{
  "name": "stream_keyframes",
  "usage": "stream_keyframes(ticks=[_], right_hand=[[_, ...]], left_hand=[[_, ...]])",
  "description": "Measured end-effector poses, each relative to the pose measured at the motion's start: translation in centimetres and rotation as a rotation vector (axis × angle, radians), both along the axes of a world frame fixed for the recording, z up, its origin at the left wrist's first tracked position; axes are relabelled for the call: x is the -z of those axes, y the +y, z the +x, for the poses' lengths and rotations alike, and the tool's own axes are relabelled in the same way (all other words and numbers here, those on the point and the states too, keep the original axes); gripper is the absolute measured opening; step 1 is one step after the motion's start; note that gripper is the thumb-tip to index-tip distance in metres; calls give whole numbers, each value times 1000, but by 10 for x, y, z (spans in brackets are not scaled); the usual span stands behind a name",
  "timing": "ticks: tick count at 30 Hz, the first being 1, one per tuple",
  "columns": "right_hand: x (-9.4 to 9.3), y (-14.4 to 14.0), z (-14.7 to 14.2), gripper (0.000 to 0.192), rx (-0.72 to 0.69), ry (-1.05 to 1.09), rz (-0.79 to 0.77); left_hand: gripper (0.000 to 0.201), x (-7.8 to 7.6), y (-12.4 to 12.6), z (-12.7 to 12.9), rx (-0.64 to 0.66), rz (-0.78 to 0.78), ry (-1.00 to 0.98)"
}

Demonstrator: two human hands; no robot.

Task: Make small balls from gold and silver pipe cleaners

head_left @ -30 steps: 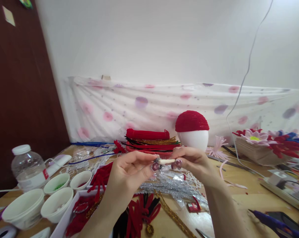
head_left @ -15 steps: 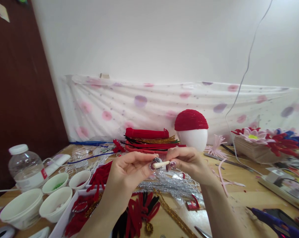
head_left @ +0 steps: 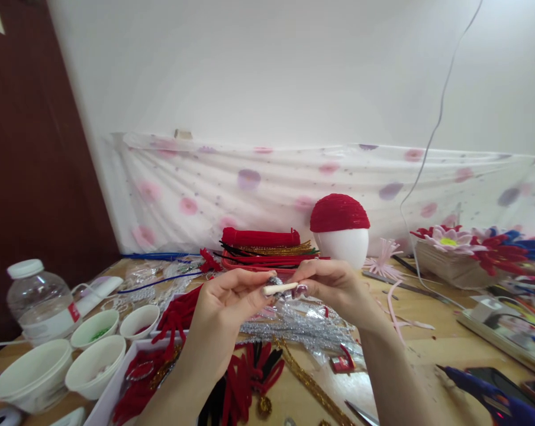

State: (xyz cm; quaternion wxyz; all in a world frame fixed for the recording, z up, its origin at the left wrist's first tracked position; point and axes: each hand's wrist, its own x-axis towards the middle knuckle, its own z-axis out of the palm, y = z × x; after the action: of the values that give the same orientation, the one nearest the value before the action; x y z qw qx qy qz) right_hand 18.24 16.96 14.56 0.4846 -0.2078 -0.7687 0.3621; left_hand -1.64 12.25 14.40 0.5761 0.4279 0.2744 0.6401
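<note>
Both hands meet above the counter (head_left: 431,355): the left hand (head_left: 225,313) and right hand (head_left: 334,287) each pinch an end of a small cream stick (head_left: 280,289), fingers clenched on it, silver tinsel stems (head_left: 294,328) lying just beneath.

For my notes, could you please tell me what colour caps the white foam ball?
Red, covering the foam ball's top; head view.

Home craft table: pipe cleaners (head_left: 267,251), bead bowls (head_left: 94,328), glue gun (head_left: 493,399).
</note>
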Motion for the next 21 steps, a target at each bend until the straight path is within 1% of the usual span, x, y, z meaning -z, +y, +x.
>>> stream_keyframes(ticks=[5,9,12,18,21], right_hand=[[1,0,0,11,11,7,-16],[0,0,0,10,18,0,-7],[1,0,0,9,9,8,-12],[8,10,4,8,-124,73,-119],[12,16,5,9,-179,95,-156]], left_hand=[[13,1,-1,0,-9,5,10],[14,-1,-3,1,-58,-3,6],[14,-2,-5,2,-55,4,22],[18,-3,-8,4,-117,137,120],[23,-2,-6,4,-186,242,200]])
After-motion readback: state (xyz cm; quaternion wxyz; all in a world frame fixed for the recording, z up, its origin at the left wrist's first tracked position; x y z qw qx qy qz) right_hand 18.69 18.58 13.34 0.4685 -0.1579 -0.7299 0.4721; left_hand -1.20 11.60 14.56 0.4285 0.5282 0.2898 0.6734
